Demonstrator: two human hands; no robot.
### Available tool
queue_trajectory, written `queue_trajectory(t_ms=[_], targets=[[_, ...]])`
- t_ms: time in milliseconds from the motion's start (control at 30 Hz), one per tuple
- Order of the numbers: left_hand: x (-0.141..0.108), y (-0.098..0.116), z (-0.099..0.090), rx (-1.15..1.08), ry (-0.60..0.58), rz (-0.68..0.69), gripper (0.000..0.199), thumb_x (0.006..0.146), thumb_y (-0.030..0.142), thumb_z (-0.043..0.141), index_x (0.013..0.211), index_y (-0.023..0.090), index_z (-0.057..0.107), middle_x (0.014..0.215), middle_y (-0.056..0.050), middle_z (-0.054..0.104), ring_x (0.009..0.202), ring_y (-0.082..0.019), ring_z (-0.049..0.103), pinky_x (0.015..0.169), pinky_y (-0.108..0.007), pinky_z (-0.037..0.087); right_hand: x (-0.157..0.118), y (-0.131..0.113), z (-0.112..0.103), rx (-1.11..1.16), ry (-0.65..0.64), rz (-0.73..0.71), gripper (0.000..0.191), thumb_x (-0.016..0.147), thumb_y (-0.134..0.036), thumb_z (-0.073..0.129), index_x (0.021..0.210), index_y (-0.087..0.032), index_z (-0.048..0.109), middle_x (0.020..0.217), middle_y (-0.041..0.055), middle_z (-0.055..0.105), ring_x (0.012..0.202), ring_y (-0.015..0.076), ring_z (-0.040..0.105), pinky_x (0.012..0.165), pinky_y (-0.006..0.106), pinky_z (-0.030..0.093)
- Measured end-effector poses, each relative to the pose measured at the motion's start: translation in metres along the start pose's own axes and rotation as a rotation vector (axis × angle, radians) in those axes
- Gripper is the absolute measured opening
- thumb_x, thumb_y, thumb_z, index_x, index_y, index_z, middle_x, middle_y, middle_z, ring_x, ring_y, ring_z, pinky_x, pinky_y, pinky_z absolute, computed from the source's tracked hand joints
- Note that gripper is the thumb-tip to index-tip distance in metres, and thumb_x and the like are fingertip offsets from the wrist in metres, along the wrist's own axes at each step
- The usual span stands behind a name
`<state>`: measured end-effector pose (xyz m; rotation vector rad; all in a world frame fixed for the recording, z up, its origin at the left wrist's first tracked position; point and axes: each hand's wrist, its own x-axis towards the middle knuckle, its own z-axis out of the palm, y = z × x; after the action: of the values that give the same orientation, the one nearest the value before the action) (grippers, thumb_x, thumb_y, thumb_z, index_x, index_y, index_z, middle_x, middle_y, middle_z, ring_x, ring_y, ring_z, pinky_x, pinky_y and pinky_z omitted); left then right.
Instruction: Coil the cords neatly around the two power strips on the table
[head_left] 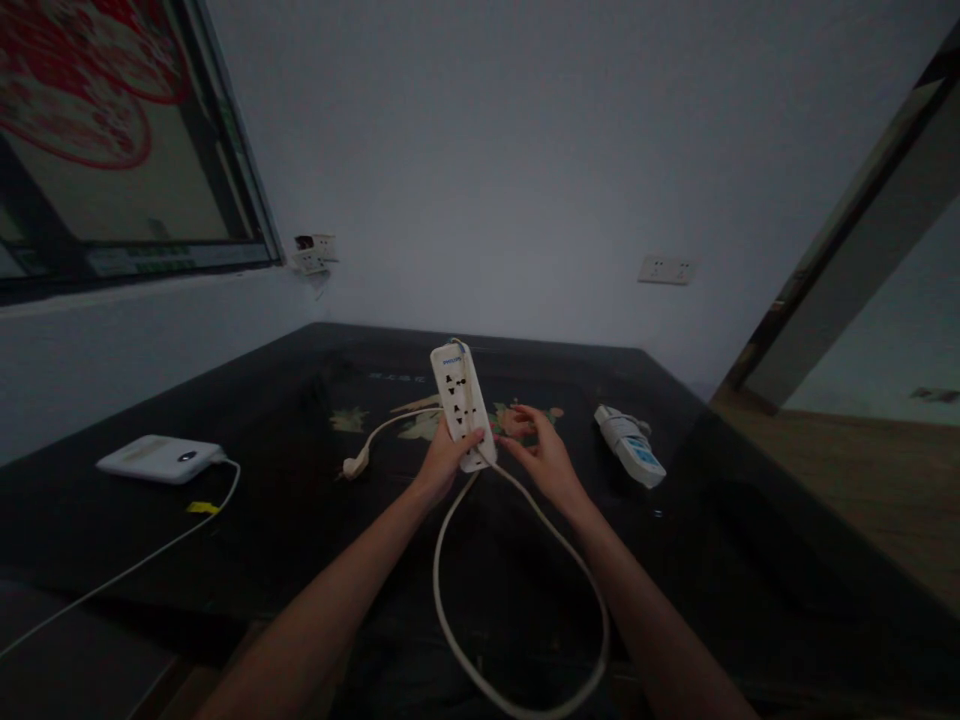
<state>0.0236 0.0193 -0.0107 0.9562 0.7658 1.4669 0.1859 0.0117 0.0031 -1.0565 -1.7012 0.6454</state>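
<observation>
A white power strip [454, 388] is held upright, tilted a little, above the middle of the dark table. My left hand [444, 458] grips its lower end, with the thumb across the front near the sockets. Beside its lower right edge is my right hand [546, 462], fingers apart and slightly curled, nothing seen in them. The strip's white cord [441, 580] drops in a big loop towards me, and part of it runs up over the strip's face. To the left, the cord ends in a plug [355, 464] resting on the table.
A second white power strip [630, 446], wrapped in its cord, lies on the right of the black table [300, 540]. On the left are a white power bank [160, 458] with a cable and a yellow tag [202, 508]. Wall sockets [667, 270] are at the back.
</observation>
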Motion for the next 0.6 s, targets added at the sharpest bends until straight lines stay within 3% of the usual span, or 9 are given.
queue_trajectory(t_ms=[100,233,333,433,600], targets=[[0.002,0.02,0.001,0.008,-0.109,-0.021,0.073,0.061,0.026,0.08,0.121,0.022,0.039,0.089,-0.007,0.069,0.067,-0.024,0.069,0.06,-0.037,0.057,0.016,-0.024,-0.034,-0.115,0.101,-0.192,0.04,0.083,-0.028,0.059,0.121,-0.021,0.05,0.115,0.0115,0.054,0.104,0.0241,0.055,0.076,0.037,0.053],[0.003,0.049,0.01,0.074,-0.391,-0.108,0.079,0.063,0.025,0.08,0.127,0.026,0.035,0.091,-0.01,0.069,0.062,-0.025,0.068,0.053,-0.035,0.056,0.048,-0.064,-0.085,-0.371,0.065,-0.466,0.053,0.081,-0.031,0.064,0.13,-0.029,0.047,0.13,0.0091,0.048,0.122,0.0278,0.044,0.092,0.046,0.048],[0.0,0.065,0.018,0.136,-0.605,-0.213,0.079,0.063,0.024,0.079,0.131,0.024,0.038,0.096,-0.016,0.068,0.063,-0.026,0.069,0.052,-0.034,0.055,0.067,-0.083,-0.114,-0.433,-0.149,-0.477,0.062,0.078,-0.035,0.067,0.135,-0.032,0.043,0.141,0.0076,0.038,0.129,0.0287,0.038,0.091,0.046,0.049],[-0.006,0.073,0.026,0.171,-0.685,-0.296,0.079,0.061,0.021,0.077,0.132,0.021,0.044,0.094,-0.018,0.069,0.064,-0.027,0.069,0.054,-0.036,0.055,0.069,-0.089,-0.13,-0.415,-0.4,-0.433,0.049,0.082,-0.036,0.062,0.129,-0.031,0.052,0.132,0.006,0.051,0.119,0.0256,0.05,0.088,0.042,0.05],[-0.011,0.083,0.032,0.267,-0.804,-0.362,0.077,0.064,0.019,0.074,0.135,0.024,0.045,0.096,-0.015,0.069,0.064,-0.025,0.067,0.054,-0.034,0.053,0.054,-0.09,-0.139,-0.466,-0.512,-0.482,0.038,0.085,-0.035,0.059,0.123,-0.03,0.059,0.119,0.0047,0.06,0.108,0.0219,0.056,0.091,0.039,0.046]])
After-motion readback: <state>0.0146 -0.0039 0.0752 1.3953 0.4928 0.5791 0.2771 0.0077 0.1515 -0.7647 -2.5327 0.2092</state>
